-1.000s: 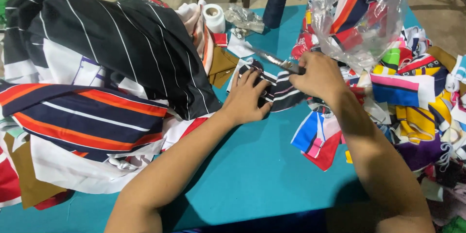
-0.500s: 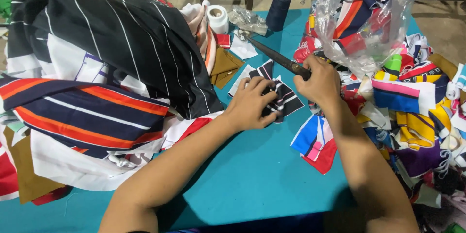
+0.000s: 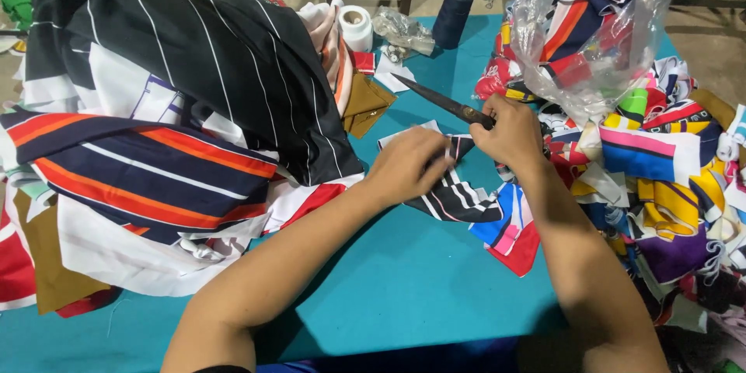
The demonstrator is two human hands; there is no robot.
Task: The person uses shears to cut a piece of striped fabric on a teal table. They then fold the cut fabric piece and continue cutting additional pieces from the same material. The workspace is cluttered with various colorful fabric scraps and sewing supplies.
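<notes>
Striped fabric scrap (image 3: 454, 194), black and white, lies on the teal counter (image 3: 388, 287) under both hands. Left hand (image 3: 410, 165) presses flat on it, fingers spread, seemingly to hold it steady. Right hand (image 3: 509, 134) is clenched around dark scissors (image 3: 443, 99), blades pointing away up-left. Just right sits a heap of colourful offcuts (image 3: 660, 179) below a plastic bag (image 3: 590, 23); left, piled striped cloth (image 3: 171, 109); beyond, thread spools (image 3: 453, 14).
</notes>
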